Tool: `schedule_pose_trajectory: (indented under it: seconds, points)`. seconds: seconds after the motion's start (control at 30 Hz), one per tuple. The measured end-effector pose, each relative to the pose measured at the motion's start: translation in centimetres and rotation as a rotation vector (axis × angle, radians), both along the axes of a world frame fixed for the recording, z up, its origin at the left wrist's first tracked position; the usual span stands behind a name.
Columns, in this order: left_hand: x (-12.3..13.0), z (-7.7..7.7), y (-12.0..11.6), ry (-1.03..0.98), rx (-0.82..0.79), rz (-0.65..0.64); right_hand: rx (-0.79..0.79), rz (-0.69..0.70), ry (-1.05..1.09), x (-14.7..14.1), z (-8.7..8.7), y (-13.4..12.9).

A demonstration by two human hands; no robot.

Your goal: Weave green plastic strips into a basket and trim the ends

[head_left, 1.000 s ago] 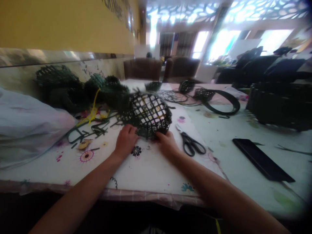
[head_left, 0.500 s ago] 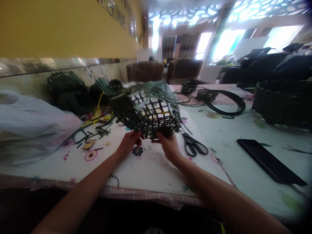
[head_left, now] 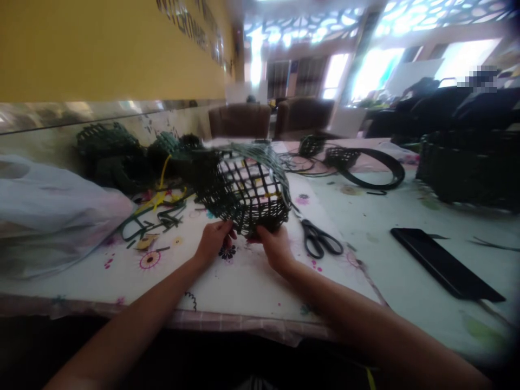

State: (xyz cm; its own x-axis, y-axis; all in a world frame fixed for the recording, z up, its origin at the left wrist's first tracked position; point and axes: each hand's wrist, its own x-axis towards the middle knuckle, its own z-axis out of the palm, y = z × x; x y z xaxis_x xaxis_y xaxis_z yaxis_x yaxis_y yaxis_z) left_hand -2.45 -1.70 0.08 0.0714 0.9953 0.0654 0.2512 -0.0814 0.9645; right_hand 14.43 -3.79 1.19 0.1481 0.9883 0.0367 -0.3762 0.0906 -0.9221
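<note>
A dark green woven basket (head_left: pixel 252 184) lies tilted over the flowered tablecloth, its open lattice side showing and loose strips trailing from its right edge. My left hand (head_left: pixel 215 238) pinches the basket's near edge, fingers curled. Close beside it, my right hand (head_left: pixel 273 244) grips the same edge with the thumb on top; its other fingers are mostly hidden underneath. Black-handled scissors (head_left: pixel 320 238) rest just right of my right hand, blades partly under the basket's loose strips.
A white plastic bag (head_left: pixel 60 211) sits at the left, near cut strip scraps (head_left: pixel 156 222) and more green weaving (head_left: pixel 108 146). On the right are a black phone (head_left: pixel 444 262), a coiled band (head_left: pixel 379 168) and a large dark basket (head_left: pixel 471 168). People sit farther back.
The basket has tipped and turned slightly between my hands, its loose strips now gathered lower on the right. Both hands keep their hold. The whole view has shifted a little.
</note>
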Motion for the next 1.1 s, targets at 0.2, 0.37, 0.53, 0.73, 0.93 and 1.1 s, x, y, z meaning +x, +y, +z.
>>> schedule_pose_trajectory:
  seconds: [0.2, 0.37, 0.53, 0.73, 0.93, 1.1]
  points:
    - [0.2, -0.5, 0.2, -0.054, -0.003, 0.063, 0.013, 0.03, -0.023, -0.2, 0.0, -0.2]
    - [0.5, 0.0, 0.3, -0.252, -0.056, 0.04, 0.032, 0.03, -0.006, -0.1, 0.5, -0.7]
    - [0.6, 0.8, 0.1, -0.409, -0.045, 0.116, 0.042, 0.181, -0.016, -0.3, 0.5, -1.1]
    - [-0.9, 0.6, 1.3, -0.301, -0.02, 0.318, 0.032, 0.278, -0.059, 0.8, 0.9, -0.4]
    - [-1.4, 1.2, 1.3, -0.131, 0.068, 0.273, 0.021, 0.177, -0.041, 1.7, 1.3, 0.6]
    - [-1.7, 3.2, 0.1, 0.044, 0.121, 0.247, -0.022, 0.117, -0.245, 2.2, 2.5, 0.0]
